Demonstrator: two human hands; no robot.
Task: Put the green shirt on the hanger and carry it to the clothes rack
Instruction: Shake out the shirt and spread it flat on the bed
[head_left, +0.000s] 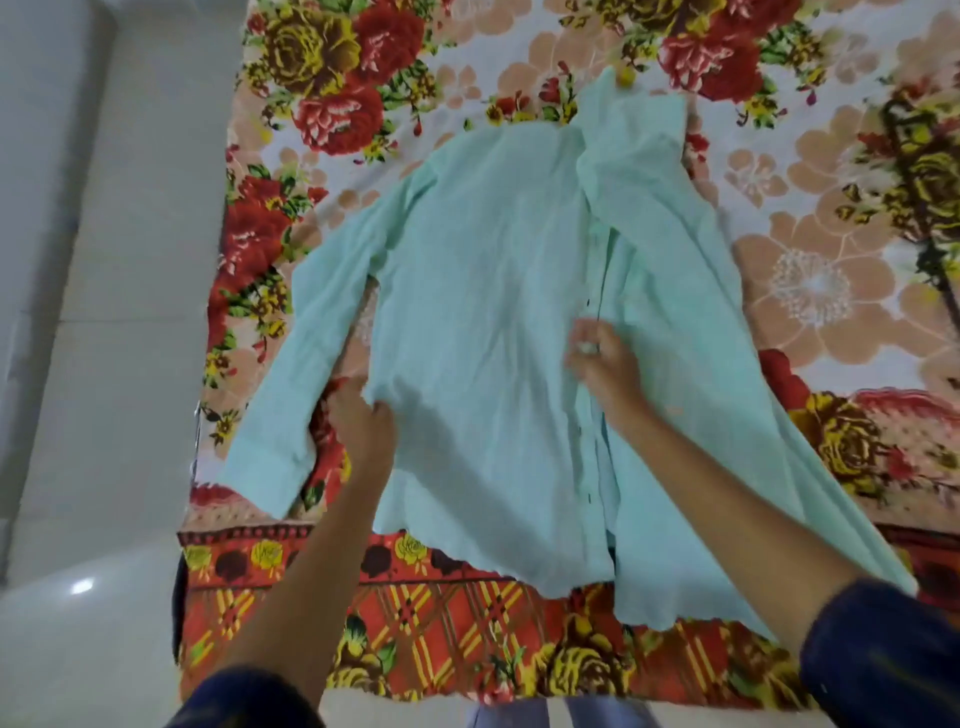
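The pale green long-sleeved cotton shirt (488, 322) lies spread on the bed, on a blanket with red and yellow flowers (332, 104), its collar far from me and its hem near the bed edge. My left hand (363, 421) pinches the side seam under the left sleeve, fingers curled into the cloth. My right hand (602, 358) holds the button edge of the front, so I can open the panel and make room for a hanger. A dark hanger-like shape (919, 171) lies at the right of the blanket, well apart from the shirt; I think I must take it next.
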